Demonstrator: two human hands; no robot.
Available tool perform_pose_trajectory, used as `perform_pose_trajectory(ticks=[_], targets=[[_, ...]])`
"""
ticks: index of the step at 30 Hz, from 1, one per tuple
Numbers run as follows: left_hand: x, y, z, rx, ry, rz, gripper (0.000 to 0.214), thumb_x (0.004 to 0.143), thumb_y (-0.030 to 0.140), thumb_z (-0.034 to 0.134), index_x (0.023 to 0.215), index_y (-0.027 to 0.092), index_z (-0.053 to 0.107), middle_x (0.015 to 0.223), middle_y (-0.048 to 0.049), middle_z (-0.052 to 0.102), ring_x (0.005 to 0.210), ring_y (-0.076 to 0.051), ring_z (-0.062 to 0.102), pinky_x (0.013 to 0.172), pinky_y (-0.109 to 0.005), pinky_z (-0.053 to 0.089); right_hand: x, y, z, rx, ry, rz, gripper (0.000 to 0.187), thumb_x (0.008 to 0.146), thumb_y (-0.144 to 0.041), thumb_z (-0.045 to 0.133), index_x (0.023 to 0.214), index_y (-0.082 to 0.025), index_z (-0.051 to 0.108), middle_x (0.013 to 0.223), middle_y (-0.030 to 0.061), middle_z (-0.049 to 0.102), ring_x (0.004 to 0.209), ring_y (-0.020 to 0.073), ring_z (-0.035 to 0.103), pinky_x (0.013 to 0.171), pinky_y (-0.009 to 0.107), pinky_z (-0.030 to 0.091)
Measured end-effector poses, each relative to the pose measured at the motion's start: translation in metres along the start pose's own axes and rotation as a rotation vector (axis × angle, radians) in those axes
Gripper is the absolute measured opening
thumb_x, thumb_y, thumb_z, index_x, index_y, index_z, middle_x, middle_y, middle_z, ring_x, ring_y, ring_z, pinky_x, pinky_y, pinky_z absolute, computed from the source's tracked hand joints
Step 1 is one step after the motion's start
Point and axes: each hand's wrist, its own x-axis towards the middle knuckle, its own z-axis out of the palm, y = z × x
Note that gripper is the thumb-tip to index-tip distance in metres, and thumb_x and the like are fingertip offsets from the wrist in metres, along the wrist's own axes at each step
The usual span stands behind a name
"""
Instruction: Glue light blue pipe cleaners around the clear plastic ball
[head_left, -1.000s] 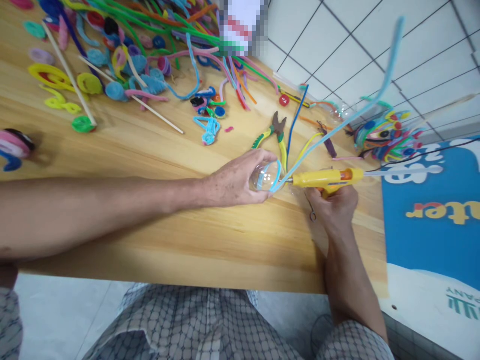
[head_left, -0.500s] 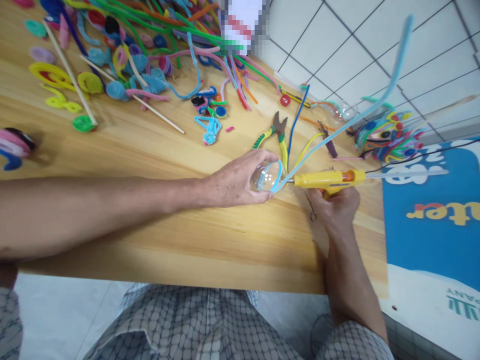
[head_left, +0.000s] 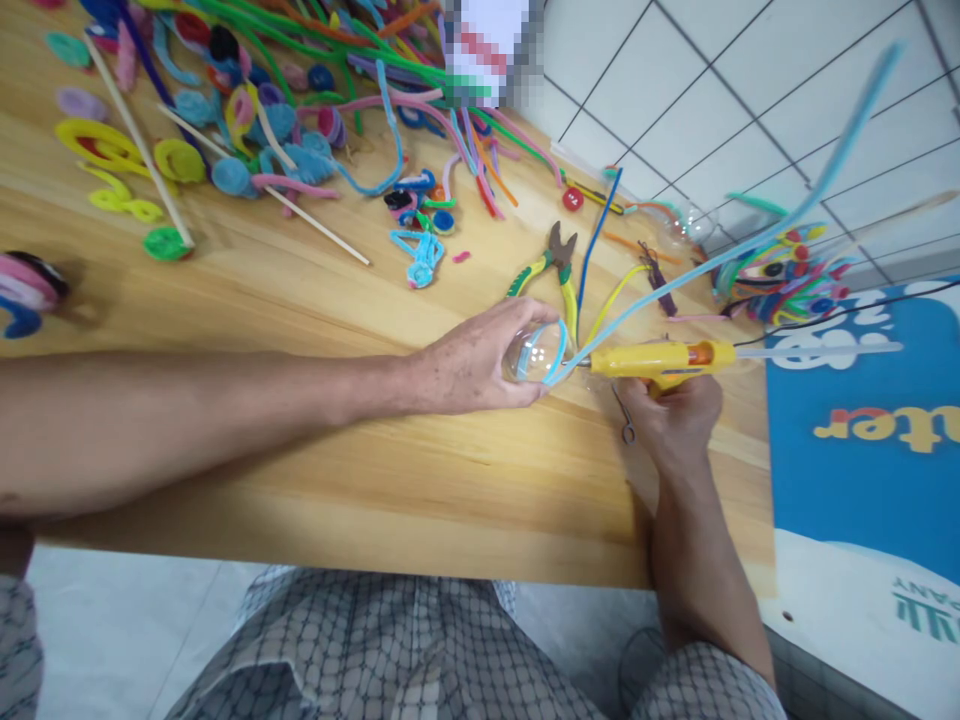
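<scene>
My left hand (head_left: 471, 358) is closed around a clear plastic ball (head_left: 534, 353) held just above the wooden table (head_left: 315, 330). A light blue pipe cleaner (head_left: 720, 250) is wrapped round the ball and its long free end sticks up to the right. My right hand (head_left: 671, 410) grips a yellow glue gun (head_left: 660, 360) with the nozzle touching the ball where the pipe cleaner meets it. A white glue stick juts from the back of the gun.
Green and yellow pliers (head_left: 553, 268) lie just behind the ball. Many coloured pipe cleaners, coils and wooden sticks (head_left: 262, 130) cover the far table. A pile of finished coloured pieces (head_left: 772, 275) sits at the right edge. A blue box (head_left: 862, 440) stands right of the table.
The free end of the light blue pipe cleaner has swung to the right. Both hands, the ball and the glue gun have stayed nearly in place.
</scene>
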Motion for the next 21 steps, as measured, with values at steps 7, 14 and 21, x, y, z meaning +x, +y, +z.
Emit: perform_pose_trajectory(ticks=[7, 14, 21], targets=[[0.0, -0.001, 0.001, -0.003, 0.004, -0.016, 0.056, 0.086, 0.029, 0.08, 0.137, 0.022, 0.058, 0.138, -0.013, 0.073, 0.128, -0.027, 0.073, 0.113, -0.045, 0.062, 0.0, -0.001, 0.002, 0.031, 0.014, -0.012, 0.01, 0.074, -0.029, 0.067, 0.077, -0.022, 0.073, 0.072, 0.0049, 0.073, 0.067, 0.024, 0.073, 0.065, 0.035, 0.061], [-0.001, -0.001, 0.001, -0.01, 0.003, -0.014, 0.057, 0.086, 0.028, 0.081, 0.138, 0.021, 0.058, 0.139, -0.0138, 0.072, 0.129, -0.029, 0.073, 0.115, -0.048, 0.062, 0.001, -0.006, 0.001, 0.023, 0.011, -0.025, 0.008, 0.074, -0.031, 0.066, 0.072, -0.023, 0.069, 0.068, 0.0033, 0.069, 0.065, 0.0228, 0.071, 0.065, 0.034, 0.062], [0.0, -0.001, 0.001, -0.008, 0.006, -0.005, 0.057, 0.086, 0.028, 0.08, 0.138, 0.02, 0.058, 0.139, -0.0145, 0.072, 0.128, -0.028, 0.074, 0.115, -0.046, 0.063, 0.002, -0.011, 0.0, 0.024, -0.001, -0.016, 0.009, 0.073, -0.032, 0.066, 0.074, -0.023, 0.068, 0.069, 0.0031, 0.069, 0.068, 0.0228, 0.072, 0.067, 0.034, 0.063]])
